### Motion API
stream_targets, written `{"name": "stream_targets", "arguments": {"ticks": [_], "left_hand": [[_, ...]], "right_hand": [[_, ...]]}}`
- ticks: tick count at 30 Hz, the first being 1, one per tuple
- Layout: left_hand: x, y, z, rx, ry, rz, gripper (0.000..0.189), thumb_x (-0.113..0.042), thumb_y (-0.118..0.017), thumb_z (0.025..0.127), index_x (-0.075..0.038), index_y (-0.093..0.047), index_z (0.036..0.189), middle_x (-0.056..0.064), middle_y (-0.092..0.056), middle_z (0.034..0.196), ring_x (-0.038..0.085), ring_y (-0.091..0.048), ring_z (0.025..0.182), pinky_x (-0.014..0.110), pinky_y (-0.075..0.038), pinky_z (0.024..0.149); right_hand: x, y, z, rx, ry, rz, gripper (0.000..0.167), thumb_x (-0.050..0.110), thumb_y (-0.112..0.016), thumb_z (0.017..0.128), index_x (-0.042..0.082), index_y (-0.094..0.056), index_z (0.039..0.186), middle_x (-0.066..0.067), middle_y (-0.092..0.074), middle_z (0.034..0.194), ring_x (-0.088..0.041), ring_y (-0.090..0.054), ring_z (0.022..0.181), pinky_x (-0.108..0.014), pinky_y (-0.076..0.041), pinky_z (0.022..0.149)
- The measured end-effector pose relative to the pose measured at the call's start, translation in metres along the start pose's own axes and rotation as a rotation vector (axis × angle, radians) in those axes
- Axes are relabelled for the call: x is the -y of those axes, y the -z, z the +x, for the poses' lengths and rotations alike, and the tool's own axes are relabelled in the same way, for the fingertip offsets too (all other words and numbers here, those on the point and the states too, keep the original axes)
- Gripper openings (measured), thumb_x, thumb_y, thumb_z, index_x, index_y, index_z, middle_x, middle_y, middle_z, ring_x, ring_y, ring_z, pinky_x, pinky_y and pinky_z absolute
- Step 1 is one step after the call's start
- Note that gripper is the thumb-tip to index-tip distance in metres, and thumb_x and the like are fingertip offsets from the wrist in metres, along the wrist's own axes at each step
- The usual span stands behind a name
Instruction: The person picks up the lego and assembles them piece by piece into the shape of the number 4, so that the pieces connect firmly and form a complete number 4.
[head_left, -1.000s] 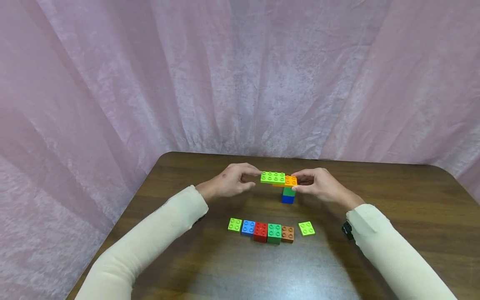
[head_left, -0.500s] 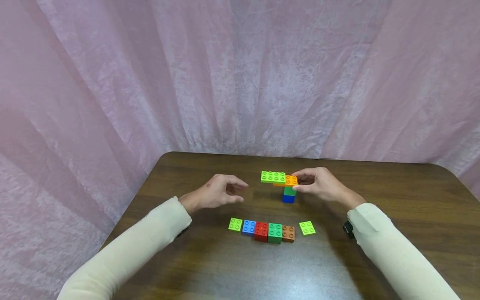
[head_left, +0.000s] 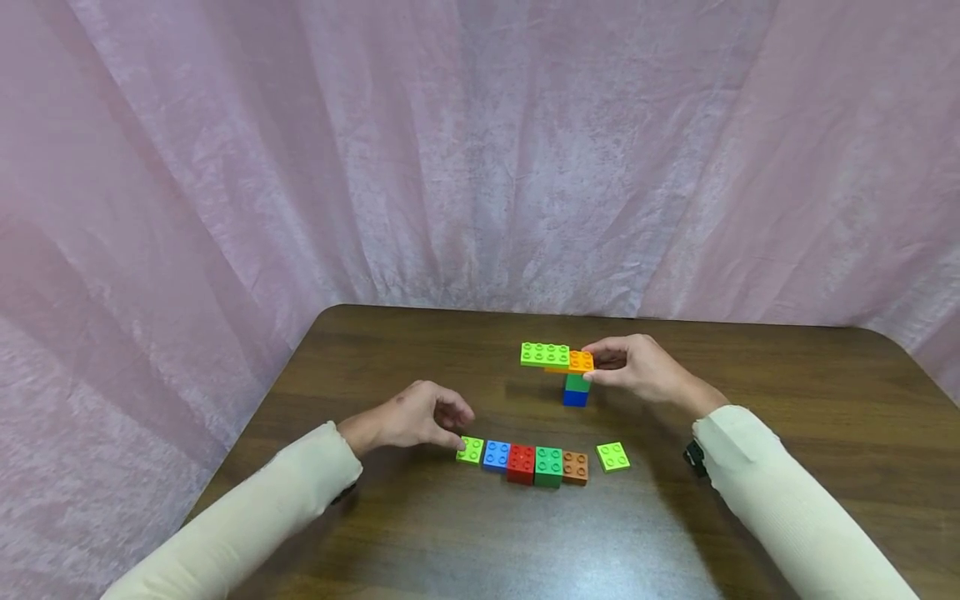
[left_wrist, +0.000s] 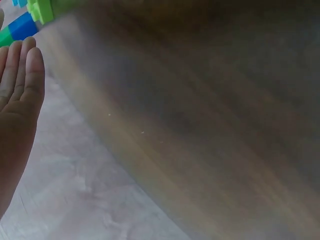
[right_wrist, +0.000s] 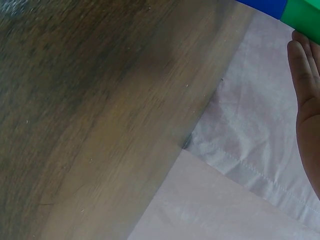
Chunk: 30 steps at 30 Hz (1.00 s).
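Observation:
My right hand (head_left: 647, 368) pinches the orange brick (head_left: 581, 361) at the top of a small stack, thumb in front and fingers behind. Under it are a green brick (head_left: 577, 382) and a dark blue brick (head_left: 575, 398). A long lime brick (head_left: 545, 354) sits on the orange one and juts out to the left. My left hand (head_left: 411, 417) is low over the table, its thumb tip right at the small lime brick (head_left: 471, 450) and its fingers apart from the thumb. In the right wrist view, fingertips (right_wrist: 296, 47) lie against the green brick (right_wrist: 305, 15).
Right of the small lime brick stand a light blue brick (head_left: 497, 455), a red brick (head_left: 521, 463), a green brick (head_left: 548, 467) and a brown brick (head_left: 575, 468) in a row. Another lime brick (head_left: 613, 457) lies apart. Behind the wooden table (head_left: 787, 400) hangs a pink curtain (head_left: 480, 150).
My left hand has left the long lime brick and moved left and toward me, down to the small lime brick. The right hand and the stack have stayed put.

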<state>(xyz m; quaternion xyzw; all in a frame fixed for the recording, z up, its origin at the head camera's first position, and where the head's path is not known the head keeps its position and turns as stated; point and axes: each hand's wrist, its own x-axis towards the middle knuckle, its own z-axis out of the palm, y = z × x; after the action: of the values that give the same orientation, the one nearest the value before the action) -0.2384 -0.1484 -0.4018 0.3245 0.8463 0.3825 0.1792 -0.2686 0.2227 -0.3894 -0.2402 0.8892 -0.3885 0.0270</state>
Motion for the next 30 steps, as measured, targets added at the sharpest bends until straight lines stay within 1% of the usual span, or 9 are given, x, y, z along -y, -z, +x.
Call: {"name": "stream_targets", "arguments": {"ticks": [4, 9, 13, 19, 25, 30], "left_hand": [[0.004, -0.004, 0.000, 0.021, 0.006, 0.001, 0.032, -0.007, -0.088, 0.075, -0.002, -0.074, 0.103, 0.004, -0.073, 0.100, 0.015, -0.068, 0.091, 0.027, -0.057, 0.081], [0.006, -0.009, 0.001, 0.039, 0.025, 0.032, 0.033, -0.008, -0.090, 0.073, -0.004, -0.074, 0.101, -0.001, -0.072, 0.099, 0.011, -0.066, 0.089, 0.023, -0.056, 0.080], [0.005, -0.012, 0.001, 0.042, 0.030, 0.048, 0.035, -0.007, -0.091, 0.071, -0.004, -0.073, 0.100, -0.002, -0.071, 0.098, 0.009, -0.065, 0.088, 0.022, -0.056, 0.079], [0.003, -0.012, 0.001, 0.044, 0.022, 0.042, 0.034, 0.000, -0.089, 0.070, -0.003, -0.071, 0.099, -0.001, -0.070, 0.096, 0.010, -0.065, 0.087, 0.021, -0.056, 0.078], [0.003, -0.010, 0.002, 0.026, 0.018, 0.064, 0.030, 0.004, -0.084, 0.073, -0.004, -0.072, 0.099, -0.001, -0.069, 0.095, 0.008, -0.065, 0.085, 0.020, -0.056, 0.077], [0.000, -0.005, 0.006, -0.005, 0.008, 0.128, 0.027, 0.001, -0.083, 0.074, -0.008, -0.074, 0.097, -0.005, -0.070, 0.092, 0.012, -0.066, 0.084, 0.025, -0.057, 0.077]], "right_hand": [[0.000, 0.001, 0.000, -0.007, 0.004, -0.003, 0.040, 0.014, -0.078, 0.088, -0.005, -0.067, 0.121, -0.013, -0.073, 0.106, -0.023, -0.069, 0.094, -0.028, -0.057, 0.079], [0.000, 0.001, 0.000, -0.005, 0.000, 0.000, 0.040, 0.014, -0.078, 0.089, -0.005, -0.067, 0.121, -0.013, -0.073, 0.106, -0.023, -0.069, 0.094, -0.029, -0.057, 0.079], [0.000, 0.000, 0.000, -0.001, -0.003, 0.004, 0.040, 0.015, -0.078, 0.089, -0.005, -0.067, 0.122, -0.013, -0.073, 0.106, -0.023, -0.069, 0.095, -0.029, -0.057, 0.079], [0.000, 0.000, 0.000, 0.000, -0.004, 0.010, 0.040, 0.015, -0.078, 0.089, -0.005, -0.067, 0.122, -0.013, -0.073, 0.106, -0.023, -0.069, 0.094, -0.028, -0.057, 0.079], [0.001, 0.000, 0.001, -0.006, 0.005, 0.013, 0.039, 0.013, -0.078, 0.088, -0.006, -0.067, 0.121, -0.013, -0.073, 0.105, -0.022, -0.069, 0.093, -0.024, -0.056, 0.077], [0.000, -0.001, 0.000, 0.004, 0.000, 0.023, 0.041, 0.015, -0.078, 0.089, -0.006, -0.067, 0.122, -0.014, -0.073, 0.106, -0.023, -0.069, 0.094, -0.025, -0.057, 0.077]]}}
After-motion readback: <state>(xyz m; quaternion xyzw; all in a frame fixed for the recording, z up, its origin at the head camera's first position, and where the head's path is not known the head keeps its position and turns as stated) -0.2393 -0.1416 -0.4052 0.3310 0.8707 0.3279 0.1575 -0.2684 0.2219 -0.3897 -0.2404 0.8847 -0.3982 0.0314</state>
